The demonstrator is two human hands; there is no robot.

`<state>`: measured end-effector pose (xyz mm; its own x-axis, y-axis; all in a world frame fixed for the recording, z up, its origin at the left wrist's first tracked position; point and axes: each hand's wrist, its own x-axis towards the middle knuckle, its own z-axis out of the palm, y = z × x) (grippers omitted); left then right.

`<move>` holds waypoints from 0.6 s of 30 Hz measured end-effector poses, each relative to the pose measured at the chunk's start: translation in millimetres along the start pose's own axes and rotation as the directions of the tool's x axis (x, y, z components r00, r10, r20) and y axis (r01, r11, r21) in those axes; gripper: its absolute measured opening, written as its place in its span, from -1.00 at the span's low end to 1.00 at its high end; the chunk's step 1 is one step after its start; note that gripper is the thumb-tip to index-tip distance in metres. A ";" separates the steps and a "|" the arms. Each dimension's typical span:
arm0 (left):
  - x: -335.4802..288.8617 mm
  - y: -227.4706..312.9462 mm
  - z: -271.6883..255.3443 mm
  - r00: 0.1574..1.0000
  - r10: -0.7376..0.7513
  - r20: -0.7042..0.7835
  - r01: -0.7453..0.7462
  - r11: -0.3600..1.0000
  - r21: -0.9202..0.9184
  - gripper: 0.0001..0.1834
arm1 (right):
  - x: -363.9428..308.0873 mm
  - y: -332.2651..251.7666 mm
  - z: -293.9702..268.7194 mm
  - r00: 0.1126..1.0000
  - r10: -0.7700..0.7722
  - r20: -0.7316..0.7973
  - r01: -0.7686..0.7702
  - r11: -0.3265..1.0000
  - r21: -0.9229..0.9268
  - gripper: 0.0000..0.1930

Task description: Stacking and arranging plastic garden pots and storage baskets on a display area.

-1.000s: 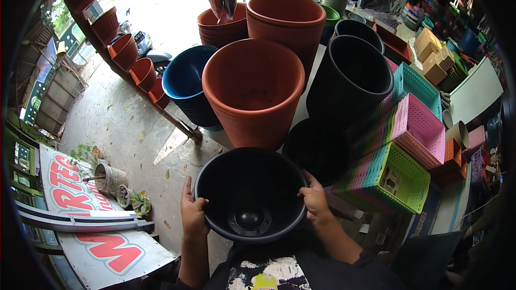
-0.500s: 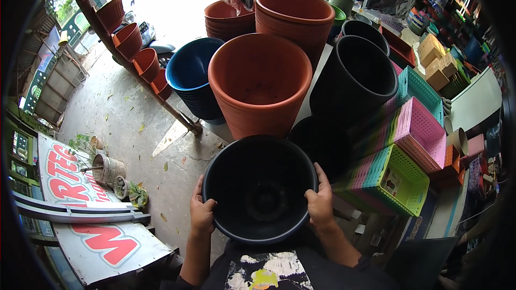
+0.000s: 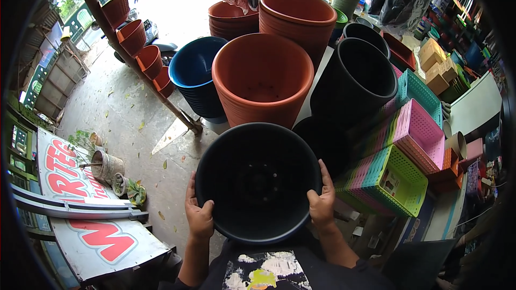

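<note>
A round black plastic pot (image 3: 258, 204) is held in front of my body, its open mouth turned up toward me. Small light spots, which look like holes, show in its bottom. My left hand (image 3: 199, 209) grips the left side, thumb over the rim and fingers along the outer wall. On the opposite side my right hand (image 3: 322, 198) grips the rim the same way. Just beyond the pot stands a stack of terracotta-coloured pots (image 3: 263, 80). A stack of blue pots (image 3: 198, 64) is left of it, and black pots (image 3: 365, 75) are to its right.
Stacked pastel baskets (image 3: 400, 180) stand at the right. Small terracotta planters (image 3: 149, 60) hang along a slanted pole (image 3: 177, 113) on the left. Beside a white sign panel (image 3: 107, 244) are potted plants (image 3: 137, 193). Cardboard boxes (image 3: 436, 64) sit at the far right.
The black pot has come up closer and tilted a little, so light spots now show in its bottom. Both hands keep their hold, spread slightly wider apart. The view has shifted slightly.
</note>
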<state>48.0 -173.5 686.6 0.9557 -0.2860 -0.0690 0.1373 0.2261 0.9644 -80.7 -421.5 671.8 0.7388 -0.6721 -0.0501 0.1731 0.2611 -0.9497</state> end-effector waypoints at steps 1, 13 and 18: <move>-1.8 3.1 0.9 0.999 0.042 0.009 -0.042 0.999 0.023 -0.14 | -0.2 2.5 -0.7 1.000 -0.008 -0.002 0.008 1.000 0.014 -0.19; -10.5 22.1 8.1 0.997 0.063 0.036 -0.067 0.990 0.120 -0.16 | 2.6 29.6 -6.7 0.992 0.118 -0.042 -0.110 0.979 0.171 -0.28; -13.7 38.0 10.1 0.969 0.148 0.197 -0.236 0.791 0.565 -0.26 | 14.6 47.2 -17.7 0.935 0.352 -0.043 -0.333 0.913 0.237 -0.28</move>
<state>37.6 -170.3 726.8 0.8952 -0.4273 0.1264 -0.2638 -0.2797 0.9231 -73.2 -431.2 620.8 0.7236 -0.5664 -0.3945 0.0666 0.6261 -0.7769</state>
